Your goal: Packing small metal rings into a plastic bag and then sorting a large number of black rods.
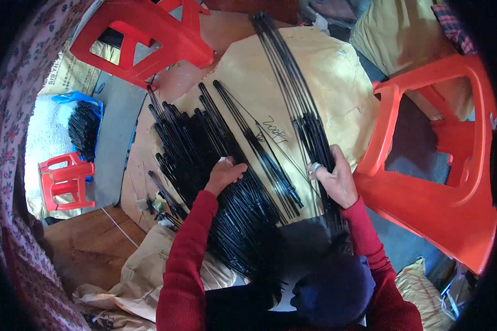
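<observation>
My right hand (337, 177) is closed around a long bundle of thin black umbrella ribs (295, 77), its far end reaching toward the top of the head view. White tape or cloth wraps a right-hand finger. Over the big heap of similar black ribs (243, 226) is my left hand (226, 174), its fingers curled in a pinch; whatever they hold is hidden. A white wrap shows on a left finger too. Between my hands lies a smaller, loose group of ribs (259, 144). The heap's near end spreads toward my lap.
A tan sheet with handwriting (337, 71) covers the round table. Red plastic stools stand at the upper left (143, 41) and right (436, 165). On the floor at left are a blue bag of black ribs (84, 129) and a small red stool (66, 182). Woven sacks (397, 33) lie about.
</observation>
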{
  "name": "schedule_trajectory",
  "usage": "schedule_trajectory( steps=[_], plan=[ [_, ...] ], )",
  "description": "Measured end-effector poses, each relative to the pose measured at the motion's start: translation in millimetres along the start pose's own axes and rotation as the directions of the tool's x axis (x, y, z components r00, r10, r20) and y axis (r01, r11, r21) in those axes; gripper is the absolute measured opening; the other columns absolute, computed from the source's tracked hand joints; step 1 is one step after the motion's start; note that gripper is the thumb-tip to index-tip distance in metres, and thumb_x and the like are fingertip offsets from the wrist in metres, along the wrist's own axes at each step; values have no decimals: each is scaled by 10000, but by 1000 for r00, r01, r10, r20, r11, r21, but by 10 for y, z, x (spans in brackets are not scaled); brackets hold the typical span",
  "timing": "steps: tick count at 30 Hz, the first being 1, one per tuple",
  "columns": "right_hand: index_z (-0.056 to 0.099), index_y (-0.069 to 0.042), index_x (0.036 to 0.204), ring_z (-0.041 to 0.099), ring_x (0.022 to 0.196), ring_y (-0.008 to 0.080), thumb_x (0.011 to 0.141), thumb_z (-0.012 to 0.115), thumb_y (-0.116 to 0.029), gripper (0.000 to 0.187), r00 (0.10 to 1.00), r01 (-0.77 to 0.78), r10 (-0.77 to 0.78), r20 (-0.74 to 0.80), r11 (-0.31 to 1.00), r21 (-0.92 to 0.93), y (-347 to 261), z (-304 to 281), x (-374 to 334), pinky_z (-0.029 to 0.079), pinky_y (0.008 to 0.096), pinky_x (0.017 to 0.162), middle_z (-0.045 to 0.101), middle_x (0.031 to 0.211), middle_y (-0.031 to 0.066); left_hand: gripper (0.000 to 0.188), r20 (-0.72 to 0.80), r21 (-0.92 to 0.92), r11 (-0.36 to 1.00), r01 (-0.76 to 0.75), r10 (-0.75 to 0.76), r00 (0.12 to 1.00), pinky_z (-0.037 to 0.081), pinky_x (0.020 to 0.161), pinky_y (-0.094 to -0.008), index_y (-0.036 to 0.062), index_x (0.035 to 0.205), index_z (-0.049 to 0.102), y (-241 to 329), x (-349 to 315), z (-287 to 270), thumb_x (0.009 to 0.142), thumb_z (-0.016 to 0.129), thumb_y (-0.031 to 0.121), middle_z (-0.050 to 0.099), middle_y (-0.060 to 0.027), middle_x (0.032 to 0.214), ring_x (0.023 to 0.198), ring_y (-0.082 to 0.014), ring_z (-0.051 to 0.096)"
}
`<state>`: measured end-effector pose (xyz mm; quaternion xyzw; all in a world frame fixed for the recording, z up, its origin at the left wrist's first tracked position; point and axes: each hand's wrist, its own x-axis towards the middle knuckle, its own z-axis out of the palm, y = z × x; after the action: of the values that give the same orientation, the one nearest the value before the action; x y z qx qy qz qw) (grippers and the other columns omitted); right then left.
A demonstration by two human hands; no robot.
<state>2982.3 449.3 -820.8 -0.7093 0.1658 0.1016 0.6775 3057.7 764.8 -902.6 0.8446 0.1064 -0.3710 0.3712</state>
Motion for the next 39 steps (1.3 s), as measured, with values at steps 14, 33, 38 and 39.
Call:
schedule_trajectory(
  steps=[14, 33, 38, 39],
  plan=[
    [531, -10, 1140, 513, 1044, 337, 778, 677, -300, 486, 933, -5, -298, -202, 552, -834, 889, 132, 898, 391, 454, 896, 541, 1112, 168, 278, 40, -36, 999, -37, 38, 998, 426, 443, -252, 20, 783, 549, 191, -141, 158, 788, 667, 272, 610, -45, 646, 515, -93, 542],
    [512, 27, 1102, 638, 921, 367, 749, 733, -201, 475, 966, 163, -77, 248, 923, -348, 482, 625, 520, 510, 410, 783, 636, 983, 212, 282, -16, -20, 935, -354, 354, 935, 513, 661, -340, 50, 1007, 568, 404, -179, 360, 838, 690, 241, 654, -76, 805, 725, -196, 638],
    [538, -1, 987, 605, 764, 398, 768, 684, -172, 314, 855, 399, -509, 103, 518, -756, 675, 1041, 722, 477, 503, 669, 602, 809, 198, 313, -248, 551, 758, -348, 547, 799, 508, 685, -450, 70, 1012, 558, 203, -269, 314, 816, 685, 278, 651, -136, 794, 779, -344, 645],
    [538, -1, 987, 605, 764, 398, 768, 684, -172, 314, 858, 395, -504, 99, 523, -756, 796, 1159, 780, 477, 503, 669, 602, 809, 198, 313, -242, 552, 758, -348, 545, 802, 508, 685, -450, 70, 1012, 558, 184, -237, 332, 816, 685, 278, 651, -136, 794, 779, -344, 645]
  ],
)
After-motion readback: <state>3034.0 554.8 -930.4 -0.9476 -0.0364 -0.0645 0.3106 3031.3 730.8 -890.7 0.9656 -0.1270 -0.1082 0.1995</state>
